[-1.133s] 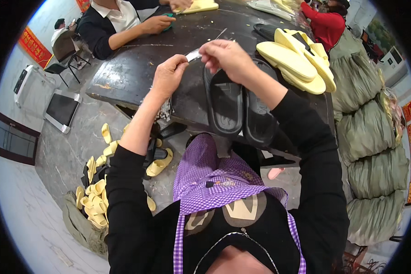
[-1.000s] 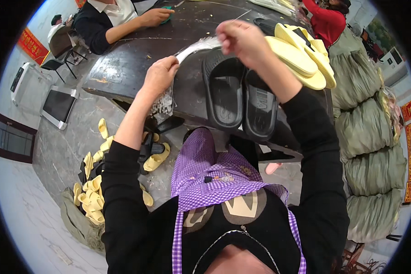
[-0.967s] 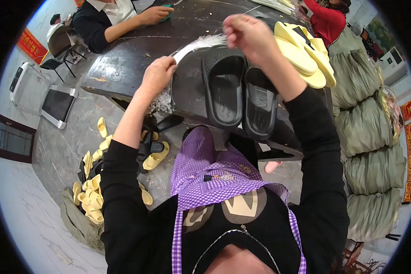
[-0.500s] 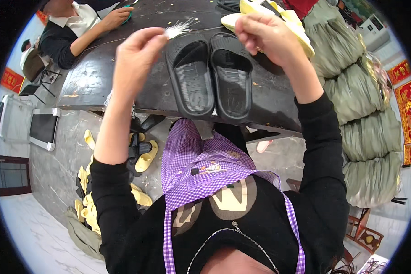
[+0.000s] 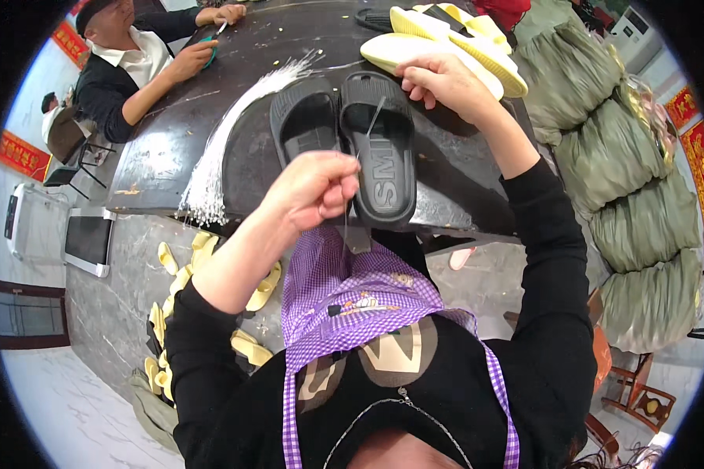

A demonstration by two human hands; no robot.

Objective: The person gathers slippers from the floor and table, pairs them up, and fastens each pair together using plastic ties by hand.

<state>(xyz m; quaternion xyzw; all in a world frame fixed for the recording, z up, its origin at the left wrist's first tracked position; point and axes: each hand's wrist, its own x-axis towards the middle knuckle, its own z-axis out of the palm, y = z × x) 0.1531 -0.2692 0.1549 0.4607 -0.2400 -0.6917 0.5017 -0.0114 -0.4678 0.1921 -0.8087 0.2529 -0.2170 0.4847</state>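
Note:
A pair of black slide sandals lies at the table's near edge: the left slide and the right slide. Over their near part my left hand pinches a thin clear plastic strand, which reaches up across the right slide's strap. My right hand hovers by that slide's far end, thumb and fingertips together; whatever they hold is too small to make out. A long bundle of white plastic strands stretches over the tabletop to the left, its tufted end hanging at the edge.
Yellow slippers are heaped just beyond my right hand on the dark table. Across the left side a person holds a green-handled tool. Stacked grey-green sacks stand at the right. More yellow slippers lie on the floor.
My left hand has come from the white bundle's far end down and right over the slides, with a strand in its fingers. My right hand has moved slightly down. The slides have shifted a little.

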